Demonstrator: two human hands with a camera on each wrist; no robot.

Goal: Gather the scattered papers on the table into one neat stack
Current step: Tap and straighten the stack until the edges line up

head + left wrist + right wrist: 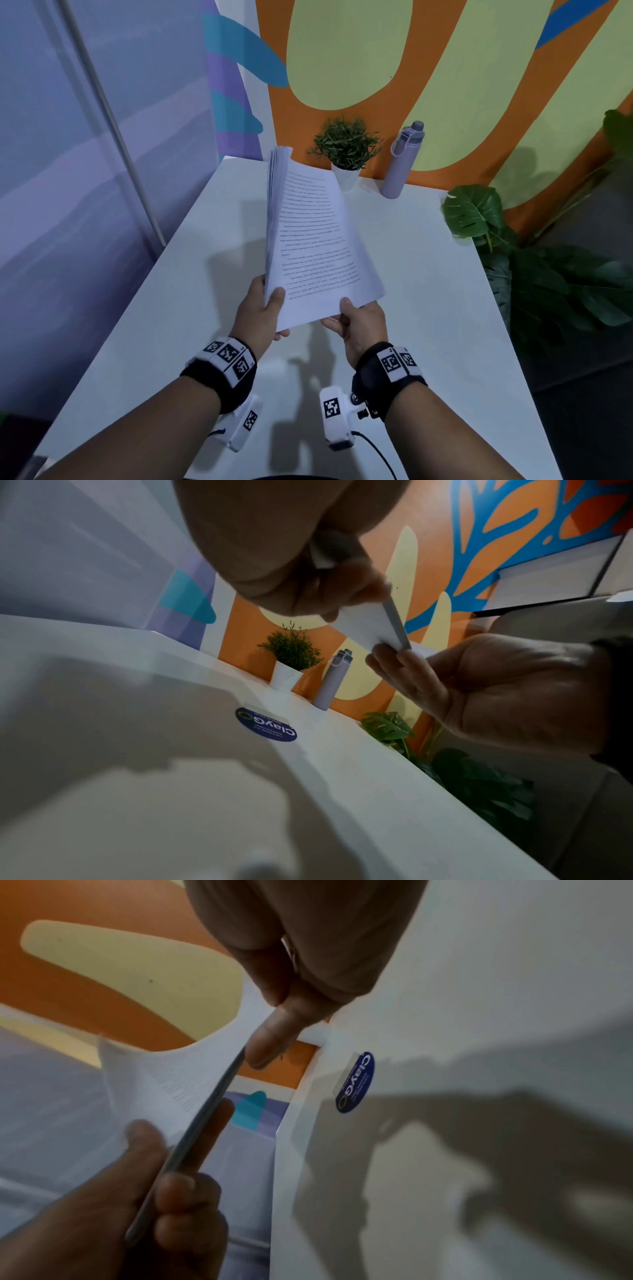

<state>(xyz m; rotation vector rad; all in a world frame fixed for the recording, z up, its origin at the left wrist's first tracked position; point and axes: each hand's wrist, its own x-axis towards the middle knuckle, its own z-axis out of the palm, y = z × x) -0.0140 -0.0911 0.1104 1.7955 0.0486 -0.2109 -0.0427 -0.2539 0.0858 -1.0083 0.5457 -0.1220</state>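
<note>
A thick stack of printed papers (315,240) is held up off the white table (438,308), tilted with its far end raised. My left hand (274,308) grips its near left corner, thumb on top of the printed page. My right hand (342,315) pinches the near bottom edge, thumb above and fingers beneath. In the left wrist view the stack's corner (369,626) sits between the left hand (301,569) and the right hand (479,691). From the right wrist I see the stack (178,1077) edge-on, with the left hand (143,1191) holding it. No loose sheets show on the table.
A small potted plant (346,150) and a lilac bottle (400,164) stand at the table's far edge by the painted wall. A large leafy plant (513,274) stands off the right side. A blue round sticker (266,725) is on the tabletop.
</note>
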